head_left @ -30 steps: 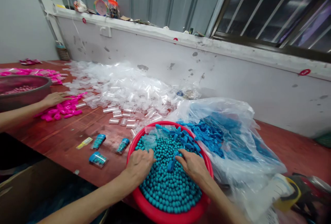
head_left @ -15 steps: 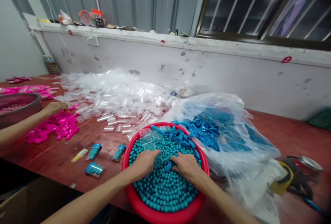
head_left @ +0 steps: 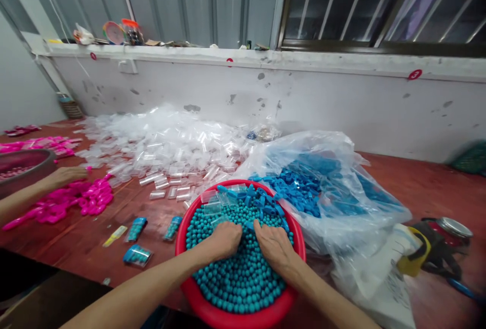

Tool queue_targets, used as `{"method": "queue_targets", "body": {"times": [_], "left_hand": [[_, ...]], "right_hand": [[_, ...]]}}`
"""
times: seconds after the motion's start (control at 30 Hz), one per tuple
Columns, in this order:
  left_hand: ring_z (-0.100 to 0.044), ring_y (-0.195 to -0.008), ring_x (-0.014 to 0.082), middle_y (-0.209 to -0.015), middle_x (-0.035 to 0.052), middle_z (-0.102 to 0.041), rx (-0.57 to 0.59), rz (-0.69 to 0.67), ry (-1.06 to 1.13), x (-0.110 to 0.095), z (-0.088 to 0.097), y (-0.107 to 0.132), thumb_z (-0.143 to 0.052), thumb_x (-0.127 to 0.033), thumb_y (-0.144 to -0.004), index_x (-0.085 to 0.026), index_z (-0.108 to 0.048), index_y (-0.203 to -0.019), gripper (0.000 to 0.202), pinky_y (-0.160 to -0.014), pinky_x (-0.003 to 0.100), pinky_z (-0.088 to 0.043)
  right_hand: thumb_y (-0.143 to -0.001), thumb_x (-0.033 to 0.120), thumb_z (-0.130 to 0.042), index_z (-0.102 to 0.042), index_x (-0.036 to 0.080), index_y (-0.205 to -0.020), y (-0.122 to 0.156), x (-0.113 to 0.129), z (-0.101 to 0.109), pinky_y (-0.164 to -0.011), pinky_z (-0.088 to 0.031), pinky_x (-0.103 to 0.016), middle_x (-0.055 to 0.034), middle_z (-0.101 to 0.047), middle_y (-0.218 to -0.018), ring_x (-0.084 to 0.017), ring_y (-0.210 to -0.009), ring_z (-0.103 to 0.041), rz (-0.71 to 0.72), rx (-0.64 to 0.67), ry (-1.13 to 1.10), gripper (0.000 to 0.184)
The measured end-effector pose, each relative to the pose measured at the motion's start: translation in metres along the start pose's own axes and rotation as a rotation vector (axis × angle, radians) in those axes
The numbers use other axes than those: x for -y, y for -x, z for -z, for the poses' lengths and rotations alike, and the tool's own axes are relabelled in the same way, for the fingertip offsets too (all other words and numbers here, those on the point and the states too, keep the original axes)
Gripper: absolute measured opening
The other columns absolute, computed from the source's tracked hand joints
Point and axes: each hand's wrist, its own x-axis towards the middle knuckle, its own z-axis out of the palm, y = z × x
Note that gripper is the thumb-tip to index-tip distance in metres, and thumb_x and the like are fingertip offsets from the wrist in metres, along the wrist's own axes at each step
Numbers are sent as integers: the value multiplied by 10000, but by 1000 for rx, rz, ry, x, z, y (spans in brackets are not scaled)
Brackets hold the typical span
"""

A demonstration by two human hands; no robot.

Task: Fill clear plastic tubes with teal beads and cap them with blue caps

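Turquoise beads (head_left: 243, 288) fill a red basin (head_left: 299, 240) in front of me. Both of my hands are over the beads, close together. My left hand (head_left: 227, 239) is closed, knuckles up; what its fingers hold is hidden, though a clear plastic edge shows just beyond it. At the fingertips of my right hand (head_left: 275, 248) is a small blue plastic cap (head_left: 249, 225), pinched between thumb and finger. On the beads at the basin's far side lie clear plastic cases (head_left: 212, 209) and more blue plastic parts (head_left: 266, 201).
Filled blue-capped cases (head_left: 137, 255) lie left of the basin near a yellow-clear piece (head_left: 115, 236). Behind spreads a heap of clear cases (head_left: 182, 141). A plastic bag (head_left: 341, 167) of blue parts stands right. Another person's hand (head_left: 68, 176) is over pink parts (head_left: 94, 195).
My left hand has shifted slightly right and turned so its knuckles face up. The blue cap by my right hand has moved up and away. The other person's hand has drawn left.
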Motion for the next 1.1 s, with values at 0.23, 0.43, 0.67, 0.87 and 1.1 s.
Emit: {"method": "queue_targets", "body": {"times": [0.23, 0.43, 0.67, 0.87, 1.1], "left_hand": [[-547, -670, 179, -635, 11, -573, 114, 80, 531, -8, -12, -34, -489, -186, -638, -177, -562, -719, 109, -632, 299, -416], [-486, -585, 99, -637, -34, -510, 175, 71, 966, 2, -3, -15, -518, -270, -601, -161, -512, -779, 208, -603, 240, -391], [-421, -562, 82, -600, -42, -491, 112, 12, 1124, -5, 5, 0, -592, -275, -588, -138, -519, -684, 183, -585, 222, -319], [-405, -561, 73, -591, -67, -462, -1, -42, 1143, -11, 4, 11, -612, -307, -613, -158, -477, -697, 218, -565, 208, -302], [-480, -433, 79, -612, -41, -541, -53, -27, 1085, -11, -1, 22, -495, -437, -716, -171, -437, -894, 326, -381, 179, -287]], "right_hand": [[-819, 106, -343, -478, 181, -1151, -11, -14, 1, -679, -428, -275, -107, -657, -934, -211, -860, -615, -67, -10, -244, 366], [-889, 319, -279, -524, 188, -1075, -7, -34, 10, -672, -439, -254, -46, -642, -882, -165, -808, -601, -75, -83, -729, 334], [-858, 263, -307, -549, 205, -1040, -8, -26, 4, -468, -414, -199, 19, -584, -673, -109, -518, -540, -117, -94, -1018, 308], [-830, 232, -373, -610, 177, -963, -9, -12, 9, -621, -436, -235, 3, -608, -689, -136, -647, -561, 21, -218, -1043, 278], [-808, 258, -428, -652, 181, -864, -13, -6, 9, -646, -437, -244, 7, -613, -693, -145, -671, -556, -23, -243, -1111, 243]]}}
